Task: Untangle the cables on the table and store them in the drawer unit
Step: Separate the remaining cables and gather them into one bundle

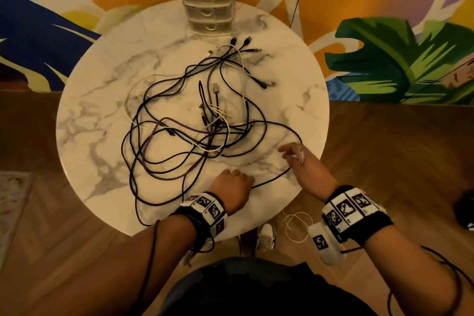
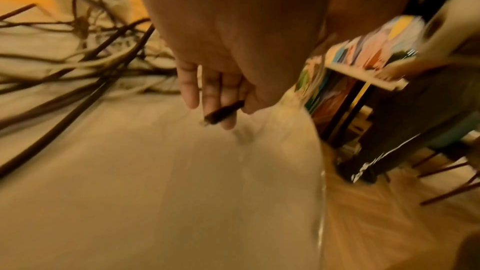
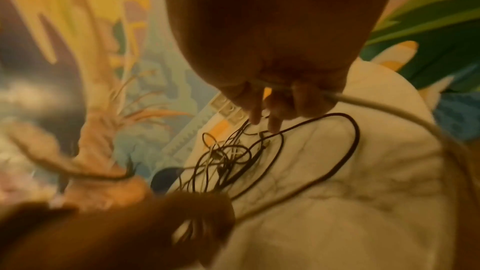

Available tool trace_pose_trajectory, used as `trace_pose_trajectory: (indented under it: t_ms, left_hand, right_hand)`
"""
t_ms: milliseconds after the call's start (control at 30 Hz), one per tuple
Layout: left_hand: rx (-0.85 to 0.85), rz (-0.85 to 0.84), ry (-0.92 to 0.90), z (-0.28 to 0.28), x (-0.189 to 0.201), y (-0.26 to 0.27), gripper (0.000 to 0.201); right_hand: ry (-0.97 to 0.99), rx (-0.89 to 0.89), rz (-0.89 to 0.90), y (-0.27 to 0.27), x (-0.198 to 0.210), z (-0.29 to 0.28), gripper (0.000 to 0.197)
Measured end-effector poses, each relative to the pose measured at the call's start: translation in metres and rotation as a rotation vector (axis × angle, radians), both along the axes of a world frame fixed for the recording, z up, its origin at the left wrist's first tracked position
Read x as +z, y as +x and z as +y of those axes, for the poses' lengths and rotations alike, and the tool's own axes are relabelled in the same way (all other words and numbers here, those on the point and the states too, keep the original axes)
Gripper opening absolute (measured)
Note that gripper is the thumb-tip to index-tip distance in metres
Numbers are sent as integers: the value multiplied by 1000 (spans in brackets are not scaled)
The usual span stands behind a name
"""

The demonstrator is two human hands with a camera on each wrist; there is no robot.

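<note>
A tangle of black, purple and white cables (image 1: 195,120) lies mid-table on the round marble table (image 1: 102,110). The cream drawer unit (image 1: 207,5), three drawers all closed, stands at the far edge. My left hand (image 1: 232,182) is near the front edge; the left wrist view shows it pinching a black cable's plug (image 2: 223,112). That black cable (image 1: 272,179) loops right past my right hand (image 1: 292,154), which hovers over the table's right side with a white cable (image 3: 389,110) running across its palm. A white loop (image 1: 297,226) hangs below the table edge.
Several loose plug ends (image 1: 241,45) lie just in front of the drawer unit. Wooden floor surrounds the table, with a bright patterned rug (image 1: 384,59) beyond. A shoe (image 1: 265,237) shows under the front edge and a dark object (image 1: 465,210) lies on the floor at right.
</note>
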State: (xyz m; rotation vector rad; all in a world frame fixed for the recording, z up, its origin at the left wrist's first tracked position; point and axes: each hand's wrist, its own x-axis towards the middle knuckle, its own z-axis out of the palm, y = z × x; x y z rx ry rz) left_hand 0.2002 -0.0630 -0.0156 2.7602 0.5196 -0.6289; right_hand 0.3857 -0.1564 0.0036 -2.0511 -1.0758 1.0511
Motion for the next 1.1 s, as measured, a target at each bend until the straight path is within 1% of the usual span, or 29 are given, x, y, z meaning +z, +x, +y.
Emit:
trace_pose_trajectory:
  t_ms: [67, 133, 167, 200, 267, 300, 333, 367, 400, 500, 567, 667, 733, 800, 833, 867, 900, 933, 967, 1000, 1033, 1067, 1100]
  left_hand:
    - [6, -103, -30, -2, 26, 14, 21]
    - [138, -223, -114, 2, 55, 28, 19]
    - [256, -286, -214, 6, 69, 32, 16]
    - [388, -351, -358, 9, 80, 35, 11]
    - [612, -491, -698, 12, 96, 39, 4]
    - [675, -551, -816, 11, 102, 41, 4]
    - [706, -594, -882, 10, 105, 41, 6]
    - [701, -617, -897, 9, 106, 43, 8]
    - [654, -612, -848, 8, 106, 45, 9]
    - [402, -566, -530, 4, 104, 52, 14]
    - [323, -586, -388, 0, 105, 57, 15]
    - [230, -607, -262, -4, 107, 62, 17]
    - [159, -640, -232, -7, 110, 65, 18]
    - [112, -703, -230, -11, 114, 68, 17]
    - [120, -732, -244, -13, 115, 69, 17]
    - [167, -768, -284, -14, 114, 69, 17]
    - [254, -803, -360, -13, 113, 70, 17]
    - [361, -826, -468, -11, 111, 70, 19]
    - [458, -820, -593, -9, 108, 71, 26]
    - [525, -775, -700, -8, 105, 73, 36]
    - [539, -682, -757, -7, 97, 75, 46]
    - [504, -568, -783, -8, 90, 77, 53]
    - [440, -463, -796, -10, 80, 78, 54]
  right_hand:
    - [14, 158, 27, -7, -1, -5, 31]
    - [-3, 189, 120, -10, 3, -6, 32]
    - [8, 166, 150, -10, 6, -6, 33]
    - [29, 134, 169, -11, 10, -5, 32]
    - [85, 80, 241, -12, 22, -3, 30]
    - [95, 53, 296, -13, 31, -2, 30]
    - [93, 42, 339, -13, 37, -1, 29]
    - [85, 43, 363, -14, 43, 0, 29]
    - [75, 55, 363, -14, 47, 0, 30]
    - [59, 92, 286, -16, 56, -2, 33]
    - [55, 95, 203, -16, 55, -2, 35]
    - [2, 49, 130, -13, 56, -5, 34]
    - [15, -14, 99, -14, 58, -8, 29]
    - [34, -92, 99, -15, 63, -10, 14]
    - [66, -129, 121, -16, 67, -10, 10]
    - [127, -155, 168, -16, 70, -10, 17]
    - [192, -174, 203, -14, 72, -9, 22]
    - [241, -205, 206, -11, 72, -9, 27]
    - [265, -246, 175, -7, 73, -8, 31]
    - [286, -303, 136, -3, 75, -9, 33]
    - [307, -366, 112, 0, 76, -8, 33]
    - [330, -430, 118, 3, 80, -9, 33]
    - [356, -472, 148, 6, 83, -9, 35]
